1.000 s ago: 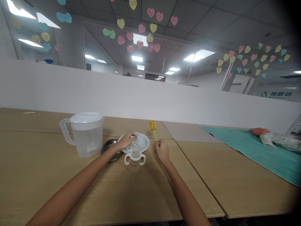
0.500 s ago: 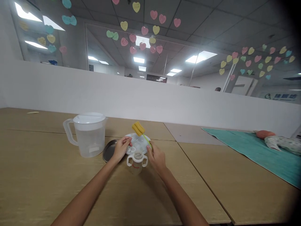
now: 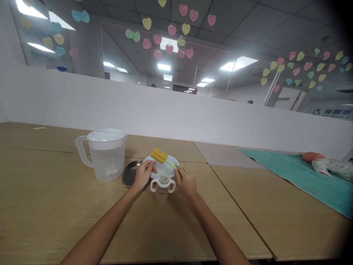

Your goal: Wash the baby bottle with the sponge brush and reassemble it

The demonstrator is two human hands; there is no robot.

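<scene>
My right hand point(image 3: 188, 181) is closed on the green handle of a sponge bottle brush point(image 3: 159, 155). Its yellow sponge head points left, over a white plate point(image 3: 174, 161). My left hand point(image 3: 143, 174) is at the plate's left edge, just below the sponge head, with its fingers pinched together; what they hold, if anything, is too small to make out. Between my wrists a clear baby bottle point(image 3: 162, 191) with two white side handles stands upright and uncapped on the table. Small clear or white parts lie on the plate, partly hidden by my left hand.
A lidded clear plastic pitcher point(image 3: 107, 160) stands left of my hands. A round dark metal tray point(image 3: 129, 176) lies partly behind my left hand. At the right, a teal mat point(image 3: 298, 171) carries a doll-like bundle point(image 3: 331, 167). A white wall runs behind the table.
The brush has tipped down, its sponge head moving left and lower toward my left hand. My right hand has shifted slightly right. My left hand stays pinched by the plate.
</scene>
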